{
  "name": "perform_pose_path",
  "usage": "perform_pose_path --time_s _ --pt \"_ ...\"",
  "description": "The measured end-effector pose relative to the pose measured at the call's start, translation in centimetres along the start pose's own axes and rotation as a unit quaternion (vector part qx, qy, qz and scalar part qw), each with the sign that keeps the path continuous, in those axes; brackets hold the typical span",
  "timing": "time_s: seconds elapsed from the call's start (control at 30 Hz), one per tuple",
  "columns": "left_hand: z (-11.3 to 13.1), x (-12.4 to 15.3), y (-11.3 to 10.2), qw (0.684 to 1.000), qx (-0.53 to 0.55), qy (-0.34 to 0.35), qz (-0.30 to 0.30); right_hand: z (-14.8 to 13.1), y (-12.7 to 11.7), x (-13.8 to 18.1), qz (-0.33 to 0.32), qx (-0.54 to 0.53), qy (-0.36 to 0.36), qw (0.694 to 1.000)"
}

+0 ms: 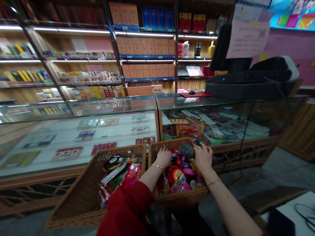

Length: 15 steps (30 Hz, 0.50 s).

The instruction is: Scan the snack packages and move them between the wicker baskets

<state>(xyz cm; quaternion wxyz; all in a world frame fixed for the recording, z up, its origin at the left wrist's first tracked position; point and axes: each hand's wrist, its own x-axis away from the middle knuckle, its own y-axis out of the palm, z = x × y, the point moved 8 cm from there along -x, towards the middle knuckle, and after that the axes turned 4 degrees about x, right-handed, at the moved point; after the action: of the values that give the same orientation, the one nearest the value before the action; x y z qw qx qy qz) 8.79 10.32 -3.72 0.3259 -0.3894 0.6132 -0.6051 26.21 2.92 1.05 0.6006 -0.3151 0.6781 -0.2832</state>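
Observation:
My right hand [203, 158] is wrapped round a dark handheld barcode scanner [187, 151] with a small blue light, above the right side of a wicker basket [180, 198]. Inside this basket lie brightly coloured packaged sweets and small toy-like items [178, 175], mostly red, pink and purple. My left hand [164, 156] reaches into the basket's back left part, fingers apart, with nothing visibly held. Touching that basket on the left is a second, longer wicker basket [73, 200], holding colourful flat packets [123, 173] on its right side.
Behind the baskets runs a glass display counter [118, 129] with boxes and packets inside. On its right stand a monitor [220, 49] and a dark cash drawer [228, 90]. A cable [247, 127] hangs down its front. Stocked shelves [147, 60] line the wall.

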Motion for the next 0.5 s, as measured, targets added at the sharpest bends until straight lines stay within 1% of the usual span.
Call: perform_pose_path --time_s 0.1,0.17,0.37,0.5 --pt "0.1 -0.1 0.6 1.0 -0.007 -0.007 -0.004 0.1 0.1 0.1 0.006 -0.014 -0.003 1.0" --pt "0.3 -0.1 0.6 1.0 -0.009 -0.01 -0.003 0.2 0.1 0.1 0.011 -0.019 -0.001 1.0" --pt "-0.1 -0.2 -0.9 0.999 -0.014 -0.019 0.025 0.2 -0.3 0.0 0.0 -0.018 0.007 1.0" --pt "-0.4 0.0 -1.2 0.999 -0.013 -0.027 0.038 0.2 -0.4 0.0 -0.009 -0.021 0.012 1.0"
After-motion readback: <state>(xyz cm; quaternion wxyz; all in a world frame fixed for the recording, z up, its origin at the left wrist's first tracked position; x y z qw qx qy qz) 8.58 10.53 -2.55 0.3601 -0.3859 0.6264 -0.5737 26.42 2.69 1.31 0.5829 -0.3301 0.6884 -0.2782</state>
